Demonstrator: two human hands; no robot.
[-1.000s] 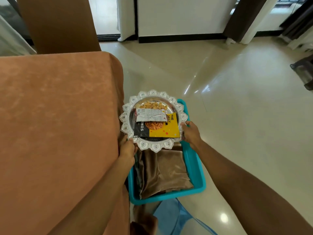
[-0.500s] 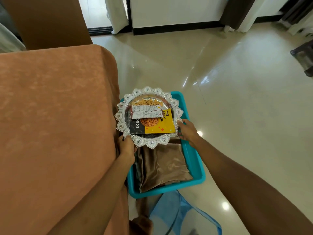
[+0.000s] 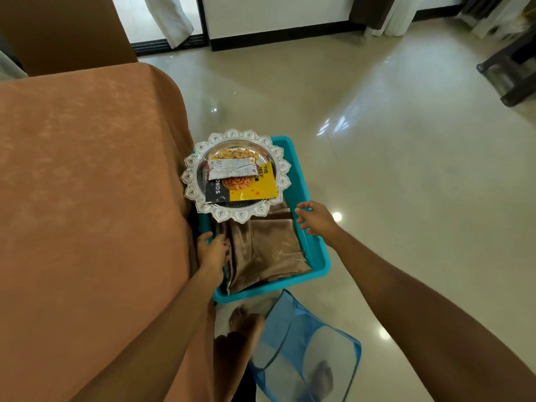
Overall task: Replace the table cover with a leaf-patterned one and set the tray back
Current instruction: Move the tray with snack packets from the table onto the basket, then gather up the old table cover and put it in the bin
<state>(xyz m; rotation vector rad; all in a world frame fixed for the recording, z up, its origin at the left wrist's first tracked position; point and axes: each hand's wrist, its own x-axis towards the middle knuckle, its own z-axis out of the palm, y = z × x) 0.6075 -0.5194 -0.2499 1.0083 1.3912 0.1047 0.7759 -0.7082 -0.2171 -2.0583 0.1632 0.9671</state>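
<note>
— What is being seen nearest?
— A blue mesh basket [image 3: 307, 358] is being shown on the floor, just beside a bare foot [image 3: 246, 322].
— And the hands?
— The left hand [image 3: 213, 252] is being kept at the left rim of the teal tub [image 3: 319, 258], fingers loosely bent, nothing pinched. The right hand [image 3: 316, 220] is being held over the right rim, fingers spread, nothing gripped.
— Where is the tray being kept?
— The silver tray [image 3: 239, 216], with snack packets [image 3: 249, 190] on it, is being borne by the tub's far end, over a folded brown cloth [image 3: 261, 250], just beside the orange table cover [image 3: 87, 184].
</note>
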